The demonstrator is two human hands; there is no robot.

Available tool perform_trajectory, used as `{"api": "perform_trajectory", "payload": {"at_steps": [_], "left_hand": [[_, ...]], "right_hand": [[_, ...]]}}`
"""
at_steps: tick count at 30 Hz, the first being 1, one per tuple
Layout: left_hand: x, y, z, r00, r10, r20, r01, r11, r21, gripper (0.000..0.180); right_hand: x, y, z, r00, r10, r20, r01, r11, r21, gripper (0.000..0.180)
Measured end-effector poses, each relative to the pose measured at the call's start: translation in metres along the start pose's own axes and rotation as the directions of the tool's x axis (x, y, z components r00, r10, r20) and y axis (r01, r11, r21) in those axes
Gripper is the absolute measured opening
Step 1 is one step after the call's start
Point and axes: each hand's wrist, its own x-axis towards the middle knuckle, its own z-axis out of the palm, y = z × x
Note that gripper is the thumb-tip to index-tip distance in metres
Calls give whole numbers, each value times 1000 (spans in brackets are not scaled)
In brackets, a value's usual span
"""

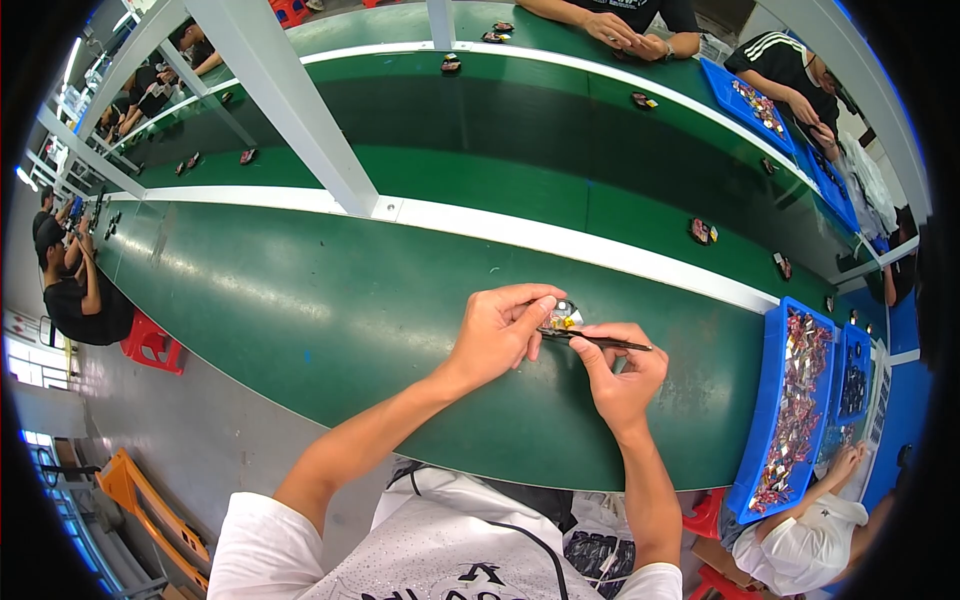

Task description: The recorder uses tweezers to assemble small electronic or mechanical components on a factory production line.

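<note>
Over the green bench (250, 290), both my hands meet around a small dark electronic assembly (565, 312) with white and yellow bits in it. My left hand (500, 335) pinches its left side between thumb and fingers. In my right hand (625, 378) is a slim black tool (620, 343), perhaps tweezers, gripped between thumb and fingers. It lies roughly level, its left end touching or very close to the assembly's near side. My fingers cover part of the assembly, so its full shape is hidden.
A blue tray (745, 440) of small red and multicoloured wired parts stands at the right, beside a smaller blue tray (852, 375) of black parts. Beyond a white rail (480, 225) runs a green conveyor belt (560, 195) carrying several dark assemblies. A white post (290, 100) rises at left. Other people work around.
</note>
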Motion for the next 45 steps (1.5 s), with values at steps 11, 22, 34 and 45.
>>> {"api": "perform_trajectory", "payload": {"at_steps": [11, 22, 34, 45], "left_hand": [[1, 3, -2, 998, -66, 13, 65, 996, 67, 24], [1, -1, 1, 997, -78, -5, 78, 991, 106, 24], [1, -1, 0, 994, -111, 2, 109, 983, 145, 23], [16, -3, -6, 998, -51, -47, 56, 993, 108, 20]], "right_hand": [[2, -1, 0, 988, -120, 95, 125, 991, -51, 12], [1, 0, 0, 985, -154, 83, 161, 983, -87, 12], [1, 1, 2, 984, -153, 91, 162, 981, -101, 12], [4, 5, 5, 974, -227, -2, 225, 968, -115, 17]]}}
